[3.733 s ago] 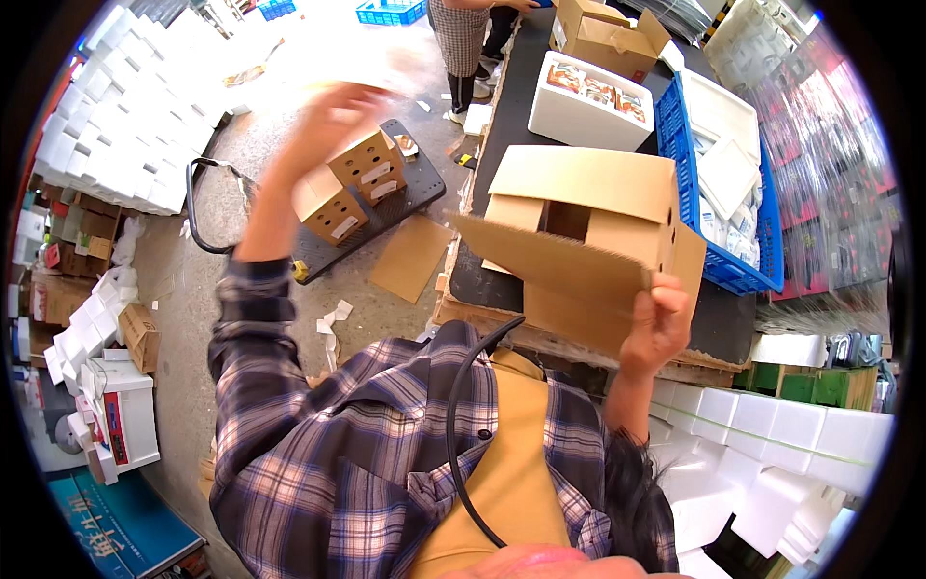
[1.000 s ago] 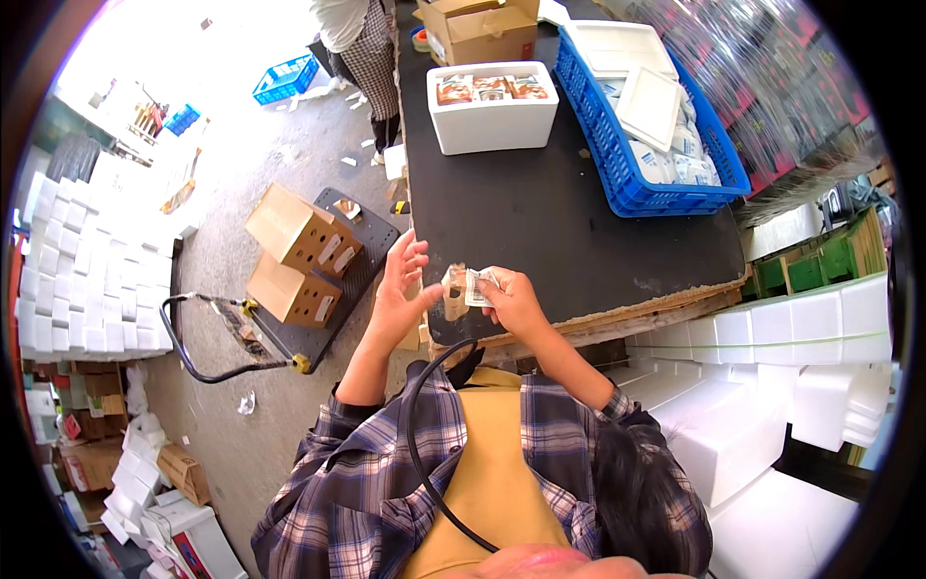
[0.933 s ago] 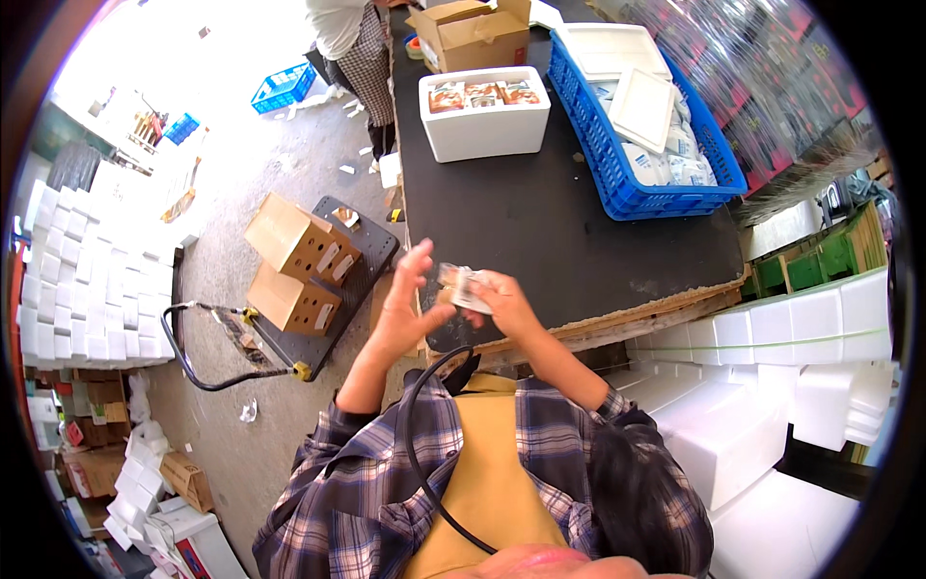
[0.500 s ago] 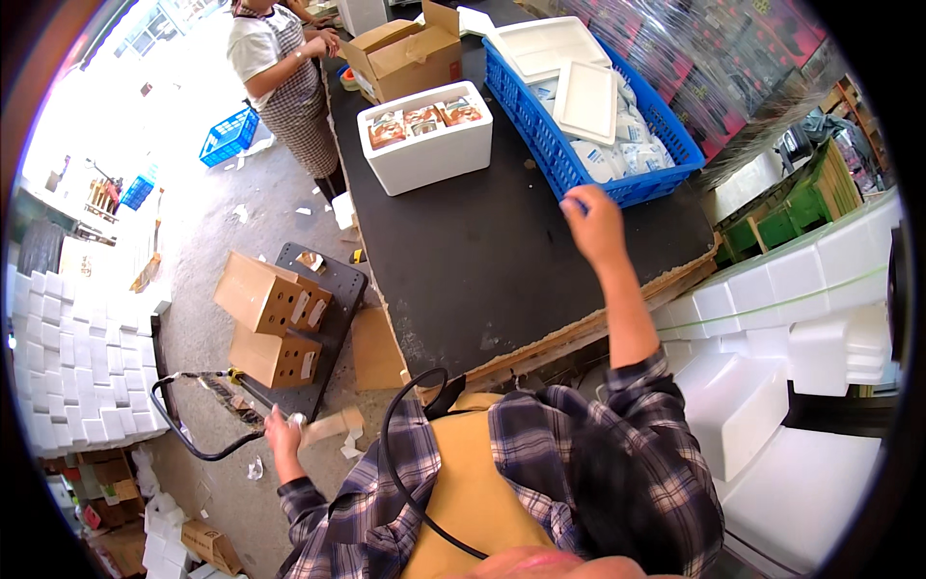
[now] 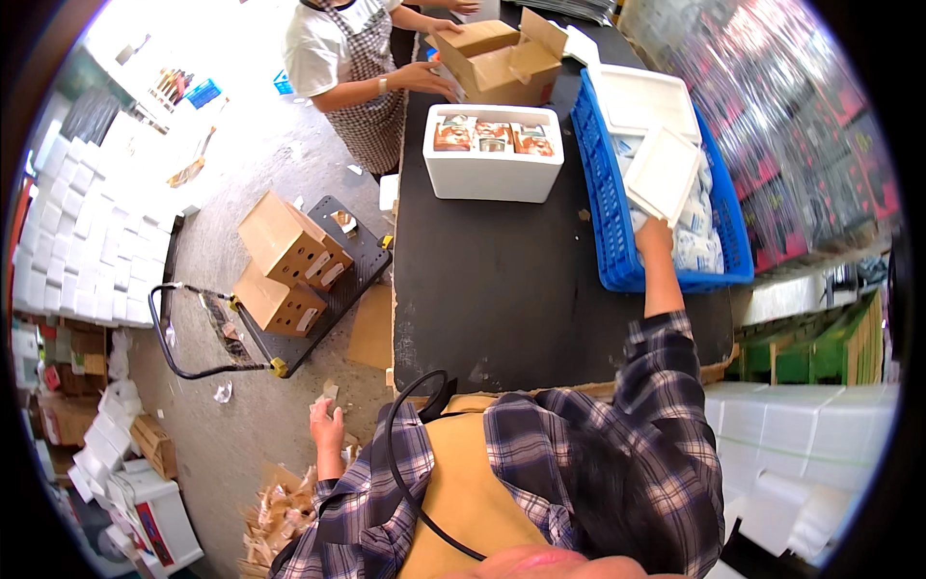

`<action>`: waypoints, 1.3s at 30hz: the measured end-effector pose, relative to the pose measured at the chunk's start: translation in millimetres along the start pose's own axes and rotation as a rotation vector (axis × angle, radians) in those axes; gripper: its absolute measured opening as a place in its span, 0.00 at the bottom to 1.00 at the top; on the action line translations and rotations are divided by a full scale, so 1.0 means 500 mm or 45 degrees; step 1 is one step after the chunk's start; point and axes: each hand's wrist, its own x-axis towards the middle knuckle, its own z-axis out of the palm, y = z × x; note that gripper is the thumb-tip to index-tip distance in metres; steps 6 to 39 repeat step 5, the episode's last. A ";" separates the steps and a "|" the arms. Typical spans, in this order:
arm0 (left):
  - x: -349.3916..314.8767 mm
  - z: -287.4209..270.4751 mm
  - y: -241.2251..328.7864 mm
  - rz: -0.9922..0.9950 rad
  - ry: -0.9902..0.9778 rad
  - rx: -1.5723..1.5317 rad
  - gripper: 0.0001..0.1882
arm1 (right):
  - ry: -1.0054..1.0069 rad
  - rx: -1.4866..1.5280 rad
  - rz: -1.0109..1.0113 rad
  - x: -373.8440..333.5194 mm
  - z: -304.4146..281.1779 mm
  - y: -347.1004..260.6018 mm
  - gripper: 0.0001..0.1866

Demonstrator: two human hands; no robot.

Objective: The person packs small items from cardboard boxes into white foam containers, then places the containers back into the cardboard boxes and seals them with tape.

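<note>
My right hand (image 5: 655,237) reaches into the near end of a blue plastic crate (image 5: 612,261), its fingers curled at the near edge of a small white foam lid (image 5: 664,174). Whether they grip the lid or one of the white packs (image 5: 698,251) under it is hidden. A larger white foam lid (image 5: 644,101) lies at the crate's far end. My left hand (image 5: 328,429) hangs empty beside the table, fingers apart. On the black table (image 5: 482,289) stands a white foam box (image 5: 494,179), lidless, with several orange-and-white packages (image 5: 494,138) inside.
Across the table a person in a checked apron (image 5: 371,58) has hands at an opened cardboard box (image 5: 511,72). A platform cart (image 5: 342,265) with brown cartons (image 5: 289,251) stands left. White foam boxes are stacked far left (image 5: 96,232); wrapped goods (image 5: 772,125) stand right.
My right hand has gone from the crate's near-left corner to inside it, at the small lid. My left hand has come away from the cart's handle. The other person's hands have reached the cardboard box.
</note>
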 end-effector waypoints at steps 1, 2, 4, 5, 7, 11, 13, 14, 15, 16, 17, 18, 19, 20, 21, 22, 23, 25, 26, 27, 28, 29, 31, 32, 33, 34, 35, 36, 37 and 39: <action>0.001 0.005 0.007 -0.024 -0.005 -0.047 0.18 | -0.156 -0.048 -0.025 0.013 -0.002 0.018 0.26; 0.006 0.013 0.016 -0.107 -0.028 -0.152 0.17 | -0.084 0.009 -0.066 0.019 0.002 0.034 0.28; 0.018 0.013 0.029 -0.287 -0.045 -0.348 0.16 | 0.047 0.144 -0.178 -0.009 -0.028 0.016 0.30; -0.012 0.011 0.011 -0.387 -0.023 -0.413 0.16 | 0.095 0.438 -0.265 -0.071 -0.089 -0.012 0.34; -0.012 0.011 0.011 -0.387 -0.023 -0.413 0.16 | 0.095 0.438 -0.265 -0.071 -0.089 -0.012 0.34; -0.012 0.011 0.011 -0.387 -0.023 -0.413 0.16 | 0.095 0.438 -0.265 -0.071 -0.089 -0.012 0.34; -0.012 0.011 0.011 -0.387 -0.023 -0.413 0.16 | 0.095 0.438 -0.265 -0.071 -0.089 -0.012 0.34; -0.012 0.011 0.011 -0.387 -0.023 -0.413 0.16 | 0.095 0.438 -0.265 -0.071 -0.089 -0.012 0.34; -0.012 0.011 0.011 -0.387 -0.023 -0.413 0.16 | 0.095 0.438 -0.265 -0.071 -0.089 -0.012 0.34; -0.012 0.011 0.011 -0.387 -0.023 -0.413 0.16 | 0.095 0.438 -0.265 -0.071 -0.089 -0.012 0.34; -0.012 0.011 0.011 -0.387 -0.023 -0.413 0.16 | 0.095 0.438 -0.265 -0.071 -0.089 -0.012 0.34; -0.012 0.011 0.011 -0.387 -0.023 -0.413 0.16 | 0.095 0.438 -0.265 -0.071 -0.089 -0.012 0.34; -0.012 0.011 0.011 -0.387 -0.023 -0.413 0.16 | 0.095 0.438 -0.265 -0.071 -0.089 -0.012 0.34; -0.012 0.011 0.011 -0.387 -0.023 -0.413 0.16 | 0.095 0.438 -0.265 -0.071 -0.089 -0.012 0.34; -0.012 0.011 0.011 -0.387 -0.023 -0.413 0.16 | 0.095 0.438 -0.265 -0.071 -0.089 -0.012 0.34; -0.012 0.011 0.011 -0.387 -0.023 -0.413 0.16 | 0.095 0.438 -0.265 -0.071 -0.089 -0.012 0.34; -0.012 0.011 0.011 -0.387 -0.023 -0.413 0.16 | 0.095 0.438 -0.265 -0.071 -0.089 -0.012 0.34; -0.012 0.011 0.011 -0.387 -0.023 -0.413 0.16 | 0.095 0.438 -0.265 -0.071 -0.089 -0.012 0.34; -0.012 0.011 0.011 -0.387 -0.023 -0.413 0.16 | 0.095 0.438 -0.265 -0.071 -0.089 -0.012 0.34; -0.012 0.011 0.011 -0.387 -0.023 -0.413 0.16 | 0.095 0.438 -0.265 -0.071 -0.089 -0.012 0.34; -0.012 0.011 0.011 -0.387 -0.023 -0.413 0.16 | 0.095 0.438 -0.265 -0.071 -0.089 -0.012 0.34; -0.012 0.011 0.011 -0.387 -0.023 -0.413 0.16 | 0.095 0.438 -0.265 -0.071 -0.089 -0.012 0.34; -0.012 0.011 0.011 -0.387 -0.023 -0.413 0.16 | 0.095 0.438 -0.265 -0.071 -0.089 -0.012 0.34; -0.012 0.011 0.011 -0.387 -0.023 -0.413 0.16 | 0.095 0.438 -0.265 -0.071 -0.089 -0.012 0.34; -0.012 0.011 0.011 -0.387 -0.023 -0.413 0.16 | 0.095 0.438 -0.265 -0.071 -0.089 -0.012 0.34; -0.012 0.011 0.011 -0.387 -0.023 -0.413 0.16 | 0.095 0.438 -0.265 -0.071 -0.089 -0.012 0.34; -0.012 0.011 0.011 -0.387 -0.023 -0.413 0.16 | 0.095 0.438 -0.265 -0.071 -0.089 -0.012 0.34; -0.012 0.011 0.011 -0.387 -0.023 -0.413 0.16 | 0.095 0.438 -0.265 -0.071 -0.089 -0.012 0.34; -0.012 0.011 0.011 -0.387 -0.023 -0.413 0.16 | 0.095 0.438 -0.265 -0.071 -0.089 -0.012 0.34; -0.012 0.011 0.011 -0.387 -0.023 -0.413 0.16 | 0.095 0.438 -0.265 -0.071 -0.089 -0.012 0.34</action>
